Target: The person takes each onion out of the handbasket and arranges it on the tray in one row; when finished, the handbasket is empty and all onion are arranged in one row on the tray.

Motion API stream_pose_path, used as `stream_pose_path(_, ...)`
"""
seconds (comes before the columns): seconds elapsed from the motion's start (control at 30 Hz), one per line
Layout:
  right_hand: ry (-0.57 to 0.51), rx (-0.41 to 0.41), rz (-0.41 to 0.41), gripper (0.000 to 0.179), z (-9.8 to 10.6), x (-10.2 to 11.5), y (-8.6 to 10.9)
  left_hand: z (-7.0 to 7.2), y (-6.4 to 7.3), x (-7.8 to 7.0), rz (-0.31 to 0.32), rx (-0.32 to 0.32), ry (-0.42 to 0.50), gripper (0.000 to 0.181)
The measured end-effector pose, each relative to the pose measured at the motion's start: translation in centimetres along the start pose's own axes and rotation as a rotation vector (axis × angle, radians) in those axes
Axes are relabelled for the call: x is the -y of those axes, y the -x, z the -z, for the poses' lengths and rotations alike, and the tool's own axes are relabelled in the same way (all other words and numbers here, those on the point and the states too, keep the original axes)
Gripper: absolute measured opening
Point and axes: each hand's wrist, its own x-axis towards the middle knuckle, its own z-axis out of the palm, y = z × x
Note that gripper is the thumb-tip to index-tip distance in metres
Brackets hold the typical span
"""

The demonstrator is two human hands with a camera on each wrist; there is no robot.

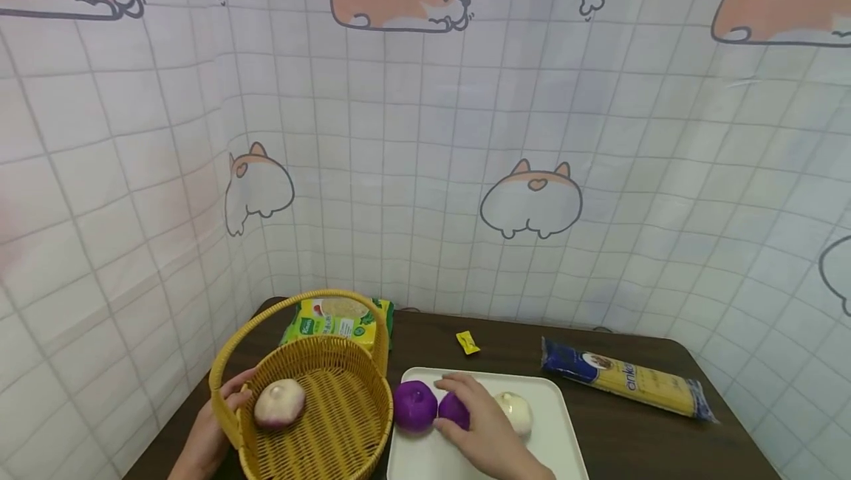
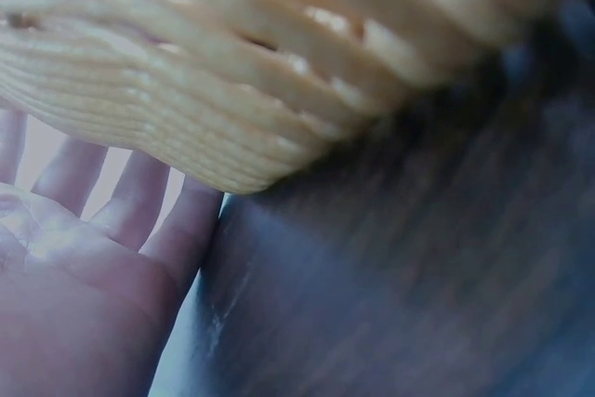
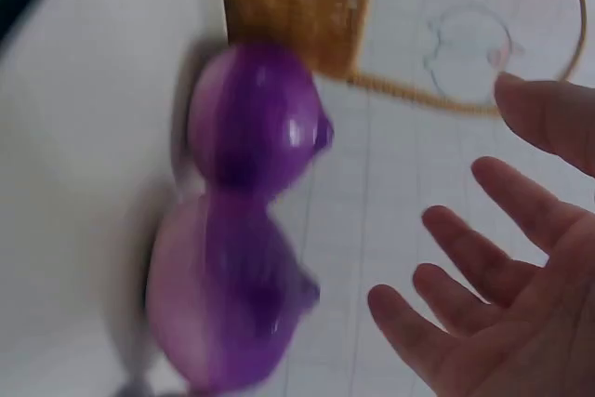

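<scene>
Both hands are at work: my left hand (image 1: pixel 216 421) rests with fingers straight against the wicker basket (image 1: pixel 346 421) rim, my right hand (image 1: pixel 482 428) spreads open over the nearer purple onion (image 1: pixel 453 410) on the white tray (image 1: pixel 565 436), seemingly just touching it

The basket (image 1: pixel 332 406) is woven yellow wicker, ribbed and rough. Both purple onions (image 1: pixel 415 406) look smooth and glossy. The tray (image 1: pixel 558 421) is smooth white plastic. The desk (image 1: pixel 631 443) is dark matt wood grain.
</scene>
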Motion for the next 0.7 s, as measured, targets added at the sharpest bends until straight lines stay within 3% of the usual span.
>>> stream_pose_path(0.13, -0.081, 0.043, 0.097, 0.039, -2.3, 1.9, -1.0, 0.1, 0.2, 0.3, 0.004, -0.024, -0.019, 0.053)
stream_pose_path(0.27, -0.149, 0.060, 0.247, 0.034, -4.4, 3.4, -1.8, 0.1, 0.1, 0.3, -0.004, -0.025, -0.011, 0.052)
stream_pose_path(0.43, -0.153, 0.133, 0.390, 0.031, -6.5, 5.1, -2.6, 0.0, 0.3, 0.0, -0.016, -0.006, 0.008, 0.052)
stream_pose_path(0.57, -0.136, 0.187, 0.404, 0.030, -8.0, 6.1, -3.3, -0.1, 0.4, 0.0, -0.014, -0.004, 0.013, 0.054)
stream_pose_path(0.7, -0.105, 0.184, 0.412, 0.028, -9.7, 6.3, -4.0, 0.0, 0.3, 0.3, -0.016, -0.009, 0.005, 0.053)
